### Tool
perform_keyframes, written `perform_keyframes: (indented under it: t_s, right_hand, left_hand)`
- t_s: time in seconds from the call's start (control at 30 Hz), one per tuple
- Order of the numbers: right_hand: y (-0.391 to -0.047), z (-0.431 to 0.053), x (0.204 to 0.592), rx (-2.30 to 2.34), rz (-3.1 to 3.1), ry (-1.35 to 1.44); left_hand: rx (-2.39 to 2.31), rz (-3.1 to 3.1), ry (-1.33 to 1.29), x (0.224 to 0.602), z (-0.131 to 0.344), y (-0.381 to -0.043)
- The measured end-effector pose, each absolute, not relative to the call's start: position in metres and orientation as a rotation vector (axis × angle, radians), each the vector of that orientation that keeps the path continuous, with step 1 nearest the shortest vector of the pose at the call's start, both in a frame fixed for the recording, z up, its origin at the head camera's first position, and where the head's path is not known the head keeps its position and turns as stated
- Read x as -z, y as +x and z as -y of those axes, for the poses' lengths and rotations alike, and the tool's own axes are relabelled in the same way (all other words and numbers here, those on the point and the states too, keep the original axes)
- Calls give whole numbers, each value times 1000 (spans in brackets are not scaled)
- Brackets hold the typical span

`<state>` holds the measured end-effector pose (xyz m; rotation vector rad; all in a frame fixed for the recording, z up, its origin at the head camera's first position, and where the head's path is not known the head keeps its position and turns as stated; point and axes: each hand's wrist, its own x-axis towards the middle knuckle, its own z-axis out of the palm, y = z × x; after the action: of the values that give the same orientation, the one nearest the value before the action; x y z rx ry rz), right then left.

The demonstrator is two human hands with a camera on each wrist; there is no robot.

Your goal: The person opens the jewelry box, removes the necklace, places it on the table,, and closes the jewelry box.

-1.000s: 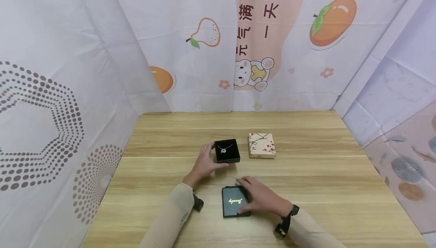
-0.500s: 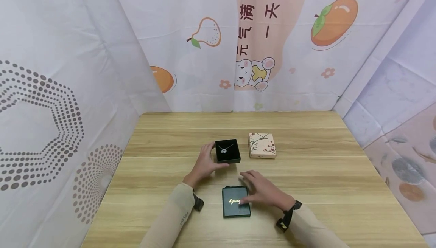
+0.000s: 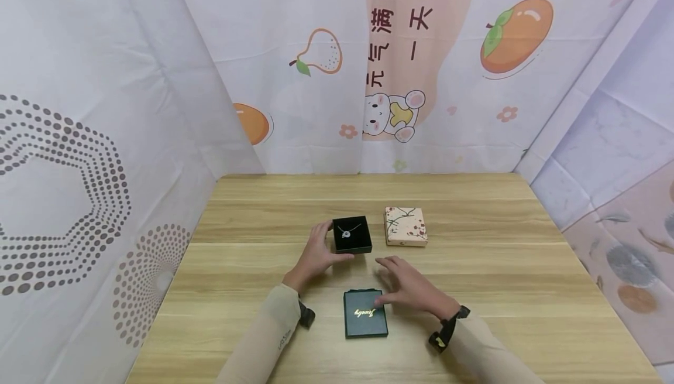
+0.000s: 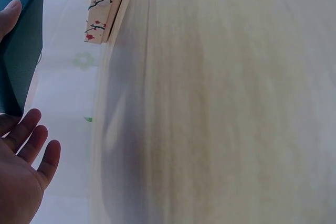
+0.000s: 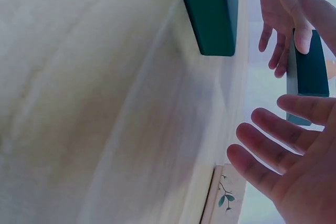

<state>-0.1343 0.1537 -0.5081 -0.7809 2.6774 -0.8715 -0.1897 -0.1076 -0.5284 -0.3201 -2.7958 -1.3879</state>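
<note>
My left hand [image 3: 315,257] grips a small dark green jewelry box [image 3: 353,249], thumb on its near side and fingers at the far left. On the box's black lining lies a silver necklace [image 3: 346,233] with a round pendant. The left wrist view shows the thumb against the green side of the box [image 4: 26,51]. Nearer to me is the matching dark green lid [image 3: 365,325], marked "Jewelry" in gold, flat on the table. Over its right edge hovers my right hand [image 3: 413,288], fingers spread and holding nothing, as the right wrist view of that hand [image 5: 294,156] confirms.
A cream box [image 3: 405,227] with a flowering-branch print sits to the right of the jewelry box. The wooden table [image 3: 500,267] meets a printed curtain [image 3: 305,115] at its back edge. Dark straps circle both wrists.
My right hand has let go of the lid and drawn back, moving forward and to the right. The left hand and the jewelry box stay where they were.
</note>
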Motion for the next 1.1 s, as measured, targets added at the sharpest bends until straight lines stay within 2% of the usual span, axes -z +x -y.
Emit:
perform_keyframes:
  t_s: [1.1]
  right_hand:
    - [-179,-151,483,1168,-2664,-736]
  left_hand:
    - [1406,2774,-388,524,107,-188]
